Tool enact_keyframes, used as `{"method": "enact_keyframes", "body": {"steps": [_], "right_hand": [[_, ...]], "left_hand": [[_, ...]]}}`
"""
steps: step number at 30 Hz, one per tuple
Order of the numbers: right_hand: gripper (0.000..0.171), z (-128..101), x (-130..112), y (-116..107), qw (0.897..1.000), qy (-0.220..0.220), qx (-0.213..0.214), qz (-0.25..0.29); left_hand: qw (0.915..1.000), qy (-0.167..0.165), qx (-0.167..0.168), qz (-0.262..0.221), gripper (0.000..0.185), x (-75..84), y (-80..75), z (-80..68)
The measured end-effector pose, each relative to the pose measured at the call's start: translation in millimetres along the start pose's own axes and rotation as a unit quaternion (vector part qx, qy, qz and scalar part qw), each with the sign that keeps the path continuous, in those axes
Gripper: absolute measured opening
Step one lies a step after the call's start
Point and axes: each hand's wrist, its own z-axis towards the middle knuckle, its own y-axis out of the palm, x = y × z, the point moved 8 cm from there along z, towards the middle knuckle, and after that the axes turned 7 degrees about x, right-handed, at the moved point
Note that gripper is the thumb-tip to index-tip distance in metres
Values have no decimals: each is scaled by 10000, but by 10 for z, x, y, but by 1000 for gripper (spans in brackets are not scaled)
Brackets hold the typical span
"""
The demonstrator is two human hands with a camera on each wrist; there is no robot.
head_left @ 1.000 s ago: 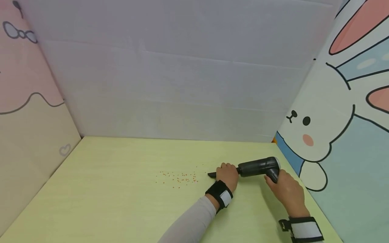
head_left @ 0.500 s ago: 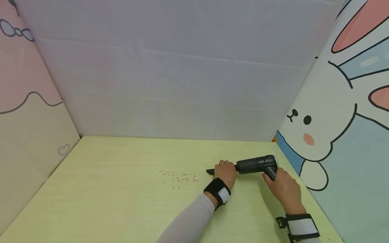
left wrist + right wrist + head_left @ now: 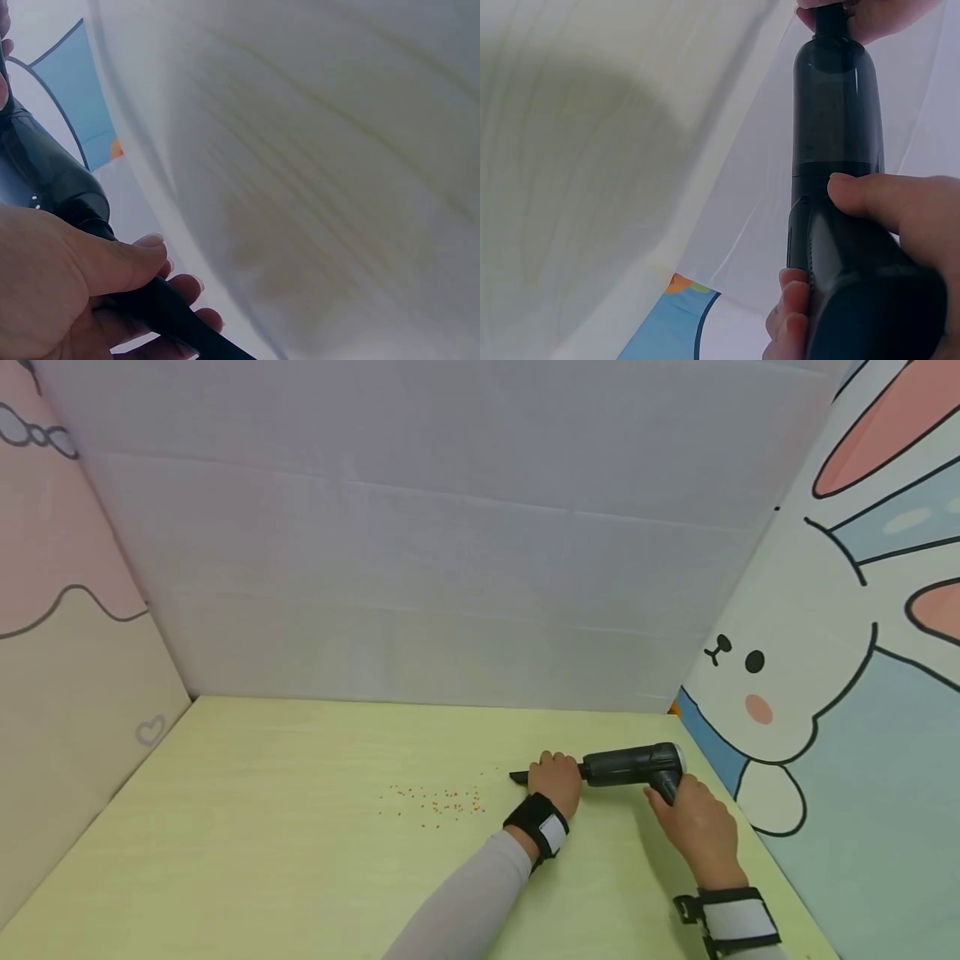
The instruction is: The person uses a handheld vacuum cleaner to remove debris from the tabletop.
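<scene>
Head view: a person has a small black handheld vacuum (image 3: pixel 633 767) at the right of the yellow-green worktop (image 3: pixel 262 827), both hands on it, nozzle pointing to frame left.
Left hand: the left hand (image 3: pixel 556 782) has its fingers (image 3: pixel 176 289) curled round the slim black nozzle (image 3: pixel 161 307), thumb laid over the top. Firm hold, nothing loose.
Right hand: the right hand (image 3: pixel 693 822) wraps the handle (image 3: pixel 870 300) at the back end of the vacuum, thumb (image 3: pixel 877 196) pressed along the body, fingers closed all the way round.
Where the stuff is: a thin scatter of tiny orange crumbs (image 3: pixel 438 800) sits on the worktop just left of the nozzle tip, not touching it.
Step, my guess: looks like the nozzle is being seated or steadied, so the cleanup itself hasn't started. The crumbs look untouched.
Next move, my guess: tip has to go left and low over the crumbs, kept close to the surface so they get sucked up, not pushed around.
Containers: only the vacuum's dark see-through dust cup (image 3: pixel 838 105). Can't tell if anything's in it, too dark.
Background: bunny wall panel (image 3: pixel 787 693) at right.
</scene>
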Motion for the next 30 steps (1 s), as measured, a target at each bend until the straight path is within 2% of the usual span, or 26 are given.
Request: {"method": "enact_keyframes", "body": {"steps": [6, 17, 30], "right_hand": [[53, 37, -4, 33, 9999, 133, 42, 16], [53, 91, -88, 81, 9999, 125, 44, 52], [52, 108, -164, 133, 9999, -25, 6, 126]], "left_hand": [[10000, 39, -8, 13, 17, -40, -65, 21], [9998, -20, 207, 13, 16, -111, 22, 92], [9998, -88, 174, 89, 16, -205, 66, 83]]}}
